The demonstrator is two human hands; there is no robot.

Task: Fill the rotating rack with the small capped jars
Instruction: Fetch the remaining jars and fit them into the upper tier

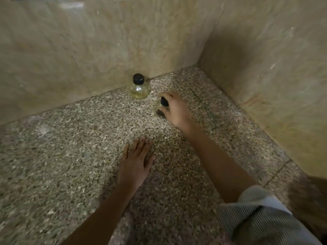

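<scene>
A small round glass jar (139, 89) with a black cap stands upright against the back wall, holding a yellowish content. My right hand (175, 110) is closed around a second small black-capped jar (161, 108) just right of and nearer than the first; its glass shows dark content at the bottom. This jar is blurred and partly hidden by my fingers. My left hand (135, 163) rests flat on the speckled granite counter (70, 156), fingers together, holding nothing. No rotating rack is in view.
Beige marble walls (88, 50) meet in a corner behind and to the right of the jars, closing off the counter (230, 121) on two sides. A striped sleeve (256, 220) covers my right upper arm at the lower right.
</scene>
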